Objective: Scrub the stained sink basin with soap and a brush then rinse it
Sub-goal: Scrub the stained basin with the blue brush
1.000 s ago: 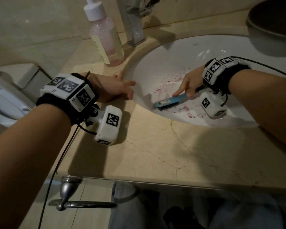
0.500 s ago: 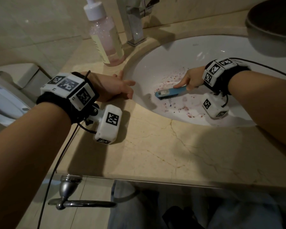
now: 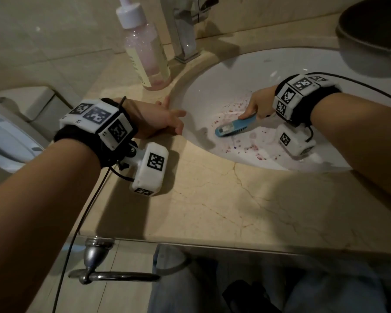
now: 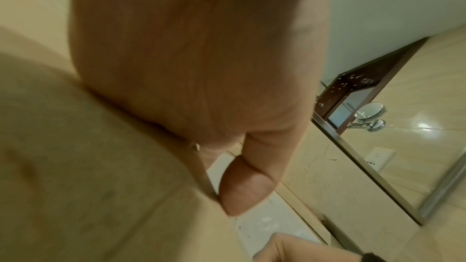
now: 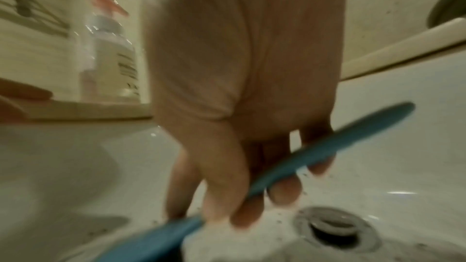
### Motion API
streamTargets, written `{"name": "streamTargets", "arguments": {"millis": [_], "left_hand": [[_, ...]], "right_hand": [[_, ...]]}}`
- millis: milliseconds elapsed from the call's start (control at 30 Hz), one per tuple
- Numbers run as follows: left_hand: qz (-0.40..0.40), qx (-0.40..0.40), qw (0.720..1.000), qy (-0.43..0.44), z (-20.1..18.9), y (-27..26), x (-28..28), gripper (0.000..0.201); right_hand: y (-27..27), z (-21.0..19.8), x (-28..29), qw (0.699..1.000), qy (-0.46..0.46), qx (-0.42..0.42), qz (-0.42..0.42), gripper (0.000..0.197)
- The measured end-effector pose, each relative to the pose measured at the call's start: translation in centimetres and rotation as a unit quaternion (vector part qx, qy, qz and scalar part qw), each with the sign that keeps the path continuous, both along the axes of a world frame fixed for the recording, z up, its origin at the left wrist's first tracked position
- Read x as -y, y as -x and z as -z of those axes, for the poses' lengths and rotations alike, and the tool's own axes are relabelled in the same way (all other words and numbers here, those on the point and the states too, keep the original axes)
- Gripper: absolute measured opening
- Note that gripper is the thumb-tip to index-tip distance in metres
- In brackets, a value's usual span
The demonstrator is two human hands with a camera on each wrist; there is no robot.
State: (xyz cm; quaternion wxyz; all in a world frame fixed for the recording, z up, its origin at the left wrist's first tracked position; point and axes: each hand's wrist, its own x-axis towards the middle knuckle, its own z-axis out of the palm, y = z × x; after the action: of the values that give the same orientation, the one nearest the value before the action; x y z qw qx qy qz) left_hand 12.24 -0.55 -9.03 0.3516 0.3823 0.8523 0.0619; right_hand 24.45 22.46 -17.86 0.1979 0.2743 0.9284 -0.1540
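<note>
The white sink basin (image 3: 215, 86) carries purple-red stain specks (image 3: 253, 147) on its near wall. My right hand (image 3: 256, 107) grips the handle of a blue brush (image 3: 233, 127), bristles down on the stained wall; in the right wrist view the fingers (image 5: 285, 190) curl round the blue handle (image 5: 327, 146), near the drain (image 5: 335, 228). My left hand (image 3: 160, 120) rests flat on the beige counter at the basin's left rim, holding nothing; its thumb (image 4: 247, 182) lies on the counter edge. A clear soap bottle (image 3: 145, 50) with a white pump stands behind it.
A chrome faucet (image 3: 185, 30) rises at the back of the basin. A dark bowl (image 3: 370, 35) overhangs the far right. The beige marble counter (image 3: 246, 204) runs along the front. A toilet (image 3: 7, 136) stands to the left, a chrome towel bar (image 3: 113, 276) below.
My right hand has swept the brush across the stained wall, away from the near rim and then slightly back toward it. My left hand has stayed on the rim.
</note>
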Motion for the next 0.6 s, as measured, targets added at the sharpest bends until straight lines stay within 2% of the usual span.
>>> {"name": "streamTargets", "arguments": {"millis": [67,133,200,267,333,467,600], "left_hand": [[0.006,-0.002,1.000,0.003,0.0,0.0,0.0,0.069],[0.006,0.002,1.000,0.002,0.0,0.0,0.1,0.068],[0.000,0.010,1.000,-0.004,-0.1,-0.2,0.1,0.068],[-0.002,0.012,1.000,-0.008,-0.1,-0.3,0.2,0.068],[0.001,0.009,1.000,-0.008,-0.1,-0.3,0.1,0.067],[0.001,0.007,1.000,-0.008,-0.1,-0.3,0.1,0.068],[0.002,0.012,1.000,-0.009,-0.1,-0.1,0.1,0.067]], "right_hand": [[0.2,-1.0,1.0,0.997,0.047,0.058,-0.018,0.049],[0.1,-1.6,1.4,0.994,0.067,0.080,-0.026,0.049],[-0.2,-1.5,1.0,0.997,0.049,0.053,-0.024,0.050],[-0.8,-1.4,0.3,1.000,0.014,-0.007,-0.002,0.051],[-1.8,-1.3,0.0,0.999,0.025,-0.045,0.012,0.052],[-3.3,-0.5,0.6,0.992,0.113,0.051,-0.029,0.052],[-3.0,0.1,-0.1,0.995,0.096,0.017,0.003,0.050]]}}
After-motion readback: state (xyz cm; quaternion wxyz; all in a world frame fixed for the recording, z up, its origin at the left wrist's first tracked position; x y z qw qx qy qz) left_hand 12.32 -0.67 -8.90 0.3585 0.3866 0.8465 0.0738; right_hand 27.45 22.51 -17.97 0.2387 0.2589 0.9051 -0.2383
